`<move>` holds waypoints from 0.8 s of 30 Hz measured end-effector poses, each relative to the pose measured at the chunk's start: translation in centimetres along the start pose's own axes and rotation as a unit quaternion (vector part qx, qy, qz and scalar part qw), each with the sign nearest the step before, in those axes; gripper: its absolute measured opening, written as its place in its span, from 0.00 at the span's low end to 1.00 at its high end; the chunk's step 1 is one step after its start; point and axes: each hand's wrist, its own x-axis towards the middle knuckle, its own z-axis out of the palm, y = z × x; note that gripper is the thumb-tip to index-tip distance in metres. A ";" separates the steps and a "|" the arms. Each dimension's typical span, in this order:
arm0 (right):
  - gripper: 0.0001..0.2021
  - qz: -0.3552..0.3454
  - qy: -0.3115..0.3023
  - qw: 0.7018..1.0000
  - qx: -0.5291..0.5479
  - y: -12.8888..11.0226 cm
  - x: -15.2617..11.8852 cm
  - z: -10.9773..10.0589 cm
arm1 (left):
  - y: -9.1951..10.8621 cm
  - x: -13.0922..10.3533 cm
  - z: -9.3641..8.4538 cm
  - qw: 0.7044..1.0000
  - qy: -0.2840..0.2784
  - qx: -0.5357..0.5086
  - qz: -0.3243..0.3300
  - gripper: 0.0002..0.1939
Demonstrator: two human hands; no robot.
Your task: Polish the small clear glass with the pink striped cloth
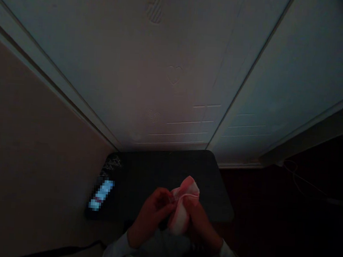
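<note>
A small pink and white cloth item (179, 221) is held up between my two hands, over the near edge of a dark table. My left hand (151, 211) is closed, its thumb and fingers pinching the left side of the cloth. On the right side, my right hand (196, 216) grips the same cloth, with its thumb pressed on the front and its other fingers hidden behind. The light is dim, so the exact shape of the cloth is hard to tell.
The dark table (145, 169) has rounded corners and stands against a pale panelled wall (189, 39). A lit, pixelated device (100, 196) lies at its left edge, beside a crumpled clear wrapper (113, 162). A white cable (311, 183) runs over the dark floor at right.
</note>
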 end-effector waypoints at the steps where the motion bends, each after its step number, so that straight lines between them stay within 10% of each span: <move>1: 0.18 0.001 0.008 1.000 0.012 0.1 0.0 0.2 | 0.0 -0.1 -0.2 1.000 -0.009 0.025 0.014 0.10; 7: 0.27 0.016 0.066 0.996 0.065 1.3 1.3 3.0 | 0.8 0.1 -3.0 0.980 -0.037 0.176 0.086 0.18; 16: 0.39 0.001 -0.019 0.999 0.033 3.4 5.3 10.4 | 1.5 0.3 -11.0 0.935 -0.023 0.298 0.191 0.19; 24: 0.27 -0.018 -0.094 0.995 -0.027 3.7 6.9 15.5 | 0.9 -1.1 -16.4 0.901 0.046 0.369 0.225 0.22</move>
